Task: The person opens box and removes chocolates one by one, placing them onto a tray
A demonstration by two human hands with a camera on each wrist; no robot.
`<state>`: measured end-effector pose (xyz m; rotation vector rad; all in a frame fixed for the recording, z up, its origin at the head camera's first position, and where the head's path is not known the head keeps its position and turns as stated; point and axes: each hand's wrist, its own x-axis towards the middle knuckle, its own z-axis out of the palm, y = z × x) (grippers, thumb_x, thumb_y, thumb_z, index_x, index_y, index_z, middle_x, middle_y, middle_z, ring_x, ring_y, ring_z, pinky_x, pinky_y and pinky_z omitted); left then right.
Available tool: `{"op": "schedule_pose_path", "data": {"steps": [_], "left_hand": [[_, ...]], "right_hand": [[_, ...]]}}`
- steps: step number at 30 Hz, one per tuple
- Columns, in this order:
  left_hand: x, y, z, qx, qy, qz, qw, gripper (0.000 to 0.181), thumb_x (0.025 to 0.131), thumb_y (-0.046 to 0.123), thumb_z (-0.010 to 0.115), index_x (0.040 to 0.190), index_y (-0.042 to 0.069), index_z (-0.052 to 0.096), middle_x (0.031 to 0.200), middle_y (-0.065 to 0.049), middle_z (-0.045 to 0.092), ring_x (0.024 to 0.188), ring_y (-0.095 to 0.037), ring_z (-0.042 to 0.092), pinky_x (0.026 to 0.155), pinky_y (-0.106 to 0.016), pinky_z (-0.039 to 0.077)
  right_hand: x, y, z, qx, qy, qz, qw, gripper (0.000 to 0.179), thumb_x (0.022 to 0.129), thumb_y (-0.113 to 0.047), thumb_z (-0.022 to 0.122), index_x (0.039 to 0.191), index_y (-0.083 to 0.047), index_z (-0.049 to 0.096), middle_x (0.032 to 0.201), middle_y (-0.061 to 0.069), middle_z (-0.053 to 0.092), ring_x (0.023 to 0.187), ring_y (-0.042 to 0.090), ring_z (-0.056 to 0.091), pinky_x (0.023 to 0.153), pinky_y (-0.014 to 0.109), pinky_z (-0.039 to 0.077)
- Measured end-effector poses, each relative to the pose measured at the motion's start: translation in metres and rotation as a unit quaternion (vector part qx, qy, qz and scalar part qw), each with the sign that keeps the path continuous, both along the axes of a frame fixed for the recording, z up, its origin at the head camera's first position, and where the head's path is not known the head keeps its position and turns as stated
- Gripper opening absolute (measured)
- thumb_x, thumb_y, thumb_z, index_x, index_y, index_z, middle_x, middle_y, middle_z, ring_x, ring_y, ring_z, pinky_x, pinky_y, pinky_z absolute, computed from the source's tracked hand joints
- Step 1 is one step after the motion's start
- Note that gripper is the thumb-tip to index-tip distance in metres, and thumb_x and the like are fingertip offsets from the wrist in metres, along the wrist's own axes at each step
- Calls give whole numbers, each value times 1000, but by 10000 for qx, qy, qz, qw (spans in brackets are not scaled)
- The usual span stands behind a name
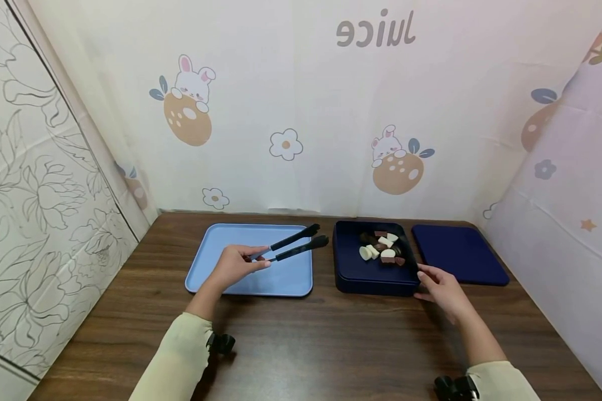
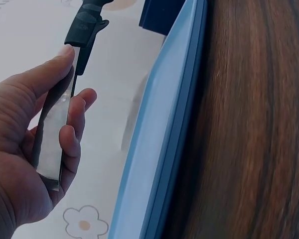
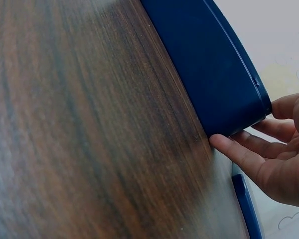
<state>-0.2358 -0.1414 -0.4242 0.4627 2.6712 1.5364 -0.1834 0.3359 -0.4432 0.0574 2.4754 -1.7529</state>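
Observation:
My left hand (image 1: 236,264) grips a pair of tongs (image 2: 52,129) with metal handles and black tips. The tongs are held above the light blue tray (image 1: 276,281), their slightly parted tips pointing right, past the tray's edge. In a dark blue box (image 1: 348,273) to the right lie several chocolate pieces (image 1: 383,240), white, brown and dark. My right hand (image 1: 443,289) touches the box's right side near its front corner. In the right wrist view, the thumb is by the rim and the extended fingers (image 3: 236,152) are against the outer wall; some contact is hidden.
A flat dark blue lid (image 1: 459,253) lies right of the box, close to the right hand. The wooden table (image 1: 306,345) meets a patterned cloth (image 1: 291,184) at the back, and similar cloth hangs on the right side.

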Motion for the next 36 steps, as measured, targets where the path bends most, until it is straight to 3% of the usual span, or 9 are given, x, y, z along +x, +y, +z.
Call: {"op": "schedule_pose_path", "data": {"steps": [24, 32, 36], "left_hand": [[-6, 39, -1, 85, 37, -282, 9996, 35, 82, 26, 81, 116, 20, 74, 78, 3, 68, 60, -15, 44, 52, -28, 32], [-7, 46, -2, -461, 463, -426, 9970, 34, 88, 25, 75, 120, 16, 71, 80, 6, 66, 59, -20, 57, 49, -26, 36], [-7, 47, 0, -883, 568, -329, 9939, 32, 91, 27, 71, 121, 18, 64, 87, 7, 63, 61, -12, 61, 52, -29, 41]], "right_hand": [[1, 0, 1, -16, -29, -33, 10000, 51, 107, -17, 38, 146, 14, 26, 143, 37, 32, 126, 42, 41, 83, 38, 54], [1, -1, 0, -2, -35, -48, 10000, 51, 107, -16, 39, 146, 14, 27, 141, 37, 34, 120, 34, 48, 83, 38, 54], [1, 0, 0, 10, -32, -43, 10000, 51, 107, -16, 39, 146, 14, 27, 141, 37, 34, 118, 30, 51, 82, 38, 54]]}}
